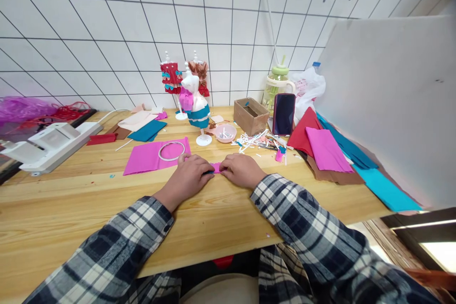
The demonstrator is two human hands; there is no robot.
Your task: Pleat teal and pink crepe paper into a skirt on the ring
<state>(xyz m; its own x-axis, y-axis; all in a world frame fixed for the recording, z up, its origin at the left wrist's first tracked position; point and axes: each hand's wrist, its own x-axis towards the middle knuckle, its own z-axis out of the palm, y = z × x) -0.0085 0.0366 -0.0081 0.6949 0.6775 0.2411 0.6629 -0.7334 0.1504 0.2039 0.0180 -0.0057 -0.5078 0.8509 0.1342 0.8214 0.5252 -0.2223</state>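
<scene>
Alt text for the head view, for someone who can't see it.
The left hand and right hand hold a small pink strip on a wooden table. A pink sheet with a ring on it lies by the left hand; behind stand three small dressed mannequins, a cardboard box and an upright phone.

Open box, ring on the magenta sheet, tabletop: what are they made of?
Box: likely cardboard, matte; plain brown walls.
Ring: pale and smooth, metal or plastic; can't tell which.
Magenta sheet: matte, crepe paper or thin fabric; soft creases.
Tabletop: wood or wood-look, light satin finish; visible grain.
</scene>
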